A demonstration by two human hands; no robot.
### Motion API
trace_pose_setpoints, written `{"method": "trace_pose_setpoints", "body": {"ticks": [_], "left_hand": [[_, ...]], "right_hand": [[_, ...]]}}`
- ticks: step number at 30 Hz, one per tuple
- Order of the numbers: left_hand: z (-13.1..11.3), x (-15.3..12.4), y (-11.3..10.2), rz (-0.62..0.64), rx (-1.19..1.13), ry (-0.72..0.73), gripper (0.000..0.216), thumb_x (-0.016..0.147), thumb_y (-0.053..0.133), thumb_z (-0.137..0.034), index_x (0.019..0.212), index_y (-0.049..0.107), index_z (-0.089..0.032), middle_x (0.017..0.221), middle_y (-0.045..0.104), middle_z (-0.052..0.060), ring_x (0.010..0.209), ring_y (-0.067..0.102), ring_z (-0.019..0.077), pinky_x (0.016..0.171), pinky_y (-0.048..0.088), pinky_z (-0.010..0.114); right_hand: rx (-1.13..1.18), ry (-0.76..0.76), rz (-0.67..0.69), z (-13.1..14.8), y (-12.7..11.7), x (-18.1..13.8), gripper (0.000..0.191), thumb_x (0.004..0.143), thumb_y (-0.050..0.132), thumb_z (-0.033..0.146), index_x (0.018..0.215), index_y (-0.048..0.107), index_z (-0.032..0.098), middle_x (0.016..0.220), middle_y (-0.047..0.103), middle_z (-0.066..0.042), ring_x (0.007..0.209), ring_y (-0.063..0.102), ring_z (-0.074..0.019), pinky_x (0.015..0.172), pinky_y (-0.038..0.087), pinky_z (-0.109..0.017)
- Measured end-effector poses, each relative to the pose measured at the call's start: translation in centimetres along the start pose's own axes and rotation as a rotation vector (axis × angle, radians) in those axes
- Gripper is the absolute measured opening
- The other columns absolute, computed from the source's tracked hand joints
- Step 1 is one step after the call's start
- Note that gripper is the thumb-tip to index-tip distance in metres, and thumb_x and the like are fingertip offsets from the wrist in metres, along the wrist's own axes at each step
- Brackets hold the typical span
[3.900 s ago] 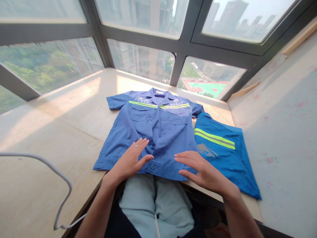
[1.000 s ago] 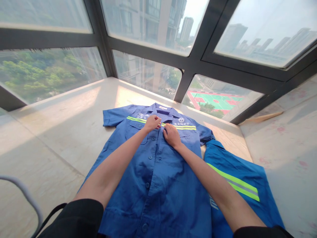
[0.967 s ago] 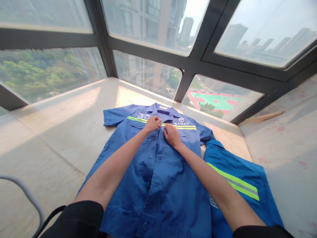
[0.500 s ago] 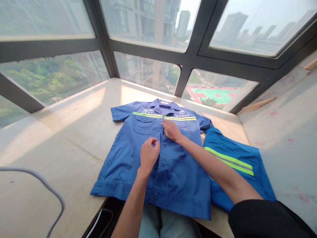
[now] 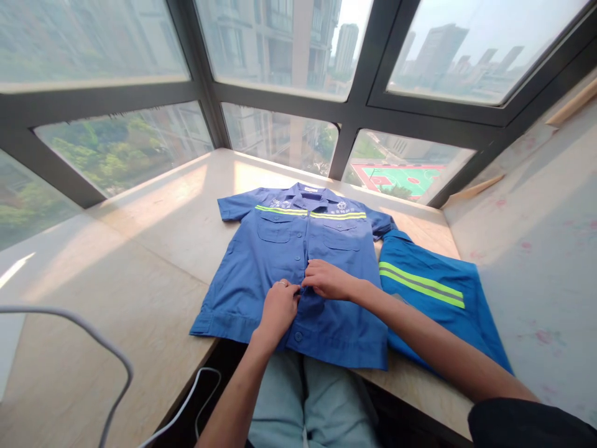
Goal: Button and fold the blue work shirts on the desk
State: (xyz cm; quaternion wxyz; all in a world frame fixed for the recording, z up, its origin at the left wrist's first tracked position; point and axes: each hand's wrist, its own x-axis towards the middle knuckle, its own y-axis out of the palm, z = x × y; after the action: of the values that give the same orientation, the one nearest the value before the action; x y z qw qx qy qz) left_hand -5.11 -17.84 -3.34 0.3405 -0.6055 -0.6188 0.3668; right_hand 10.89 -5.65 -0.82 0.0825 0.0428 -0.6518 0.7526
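Observation:
A blue short-sleeved work shirt [image 5: 261,274] lies face up, collar away from me, with yellow-green stripes across the chest. Its lower hem reaches the sill's front edge. At the front opening, below the chest pockets, my left hand [image 5: 278,308] pinches the button edge. My right hand [image 5: 328,279] is close beside it on the right, its fingertips closed on the other edge of the placket. The fingertips nearly meet, and whatever button lies between them is hidden. Above the hands, a few buttons show along the placket; another button [image 5: 298,336] is near the hem.
A second, folded blue garment [image 5: 420,249] with bright stripes lies at the right, partly under the shirt's sleeve. A grey cable [image 5: 84,323] curves over the pale sill [image 5: 153,261] at left. Framed windows [image 5: 275,109] stand behind, a patterned wall [image 5: 532,267] at right.
My right hand has come down the placket from chest height to beside my left hand. Both hands now grip the shirt's front edges. The view has shifted slightly.

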Motion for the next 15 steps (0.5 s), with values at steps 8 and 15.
{"method": "trace_pose_setpoints", "body": {"ticks": [8, 15], "left_hand": [[0.0, 0.3, 0.0, -0.053, -0.101, -0.064, 0.021, 0.084, 0.055, -0.01, 0.092, 0.073, -0.018, 0.09, 0.07, 0.008, 0.087, 0.063, 0.0217, 0.077, 0.044, 0.03], [0.8, 0.8, -0.6, -0.053, -0.427, -0.118, 0.013, 0.079, 0.06, -0.015, 0.082, 0.072, -0.02, 0.08, 0.073, 0.003, 0.077, 0.066, 0.0182, 0.073, 0.047, 0.027]], "right_hand": [[-0.152, -0.017, -0.187, 0.8, 1.4, -0.1, 0.019, 0.095, 0.051, 0.013, 0.084, 0.065, 0.02, 0.084, 0.063, -0.006, 0.084, 0.052, -0.0195, 0.08, 0.042, -0.033], [-0.009, 0.005, -0.298, 0.8, 4.2, -0.9, 0.02, 0.093, 0.045, 0.009, 0.095, 0.06, 0.021, 0.092, 0.068, -0.006, 0.094, 0.06, -0.0178, 0.099, 0.043, -0.038]]}}
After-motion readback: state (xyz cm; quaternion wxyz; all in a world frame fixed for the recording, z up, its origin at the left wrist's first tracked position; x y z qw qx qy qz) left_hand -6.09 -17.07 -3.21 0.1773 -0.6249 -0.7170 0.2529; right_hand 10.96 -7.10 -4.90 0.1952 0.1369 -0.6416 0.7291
